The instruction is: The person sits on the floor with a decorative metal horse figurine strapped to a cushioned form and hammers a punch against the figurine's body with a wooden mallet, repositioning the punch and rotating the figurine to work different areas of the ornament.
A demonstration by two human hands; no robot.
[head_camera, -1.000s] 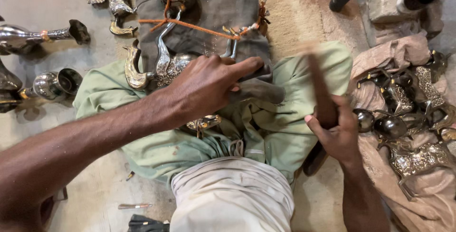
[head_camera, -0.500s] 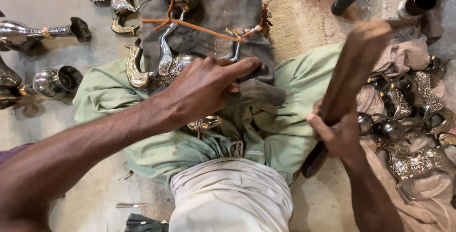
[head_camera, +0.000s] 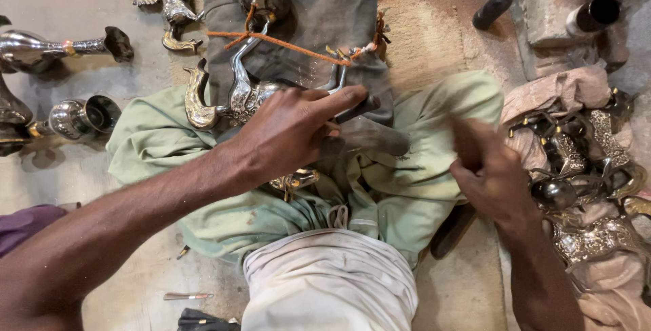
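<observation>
A green cloth (head_camera: 407, 168) covers the lap, a grey cloth (head_camera: 325, 12) at twelve o'clock. On them lies a silver horse figure (head_camera: 237, 93), pressed down by the left hand (head_camera: 291, 134), fingers spread. At three o'clock, the right hand (head_camera: 491, 175) is closed around a dark handle (head_camera: 453, 230); the work looks unfinished.

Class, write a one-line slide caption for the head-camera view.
Left hand presses an ornate metal piece on green cloth; right hand blurred beside it.
</observation>
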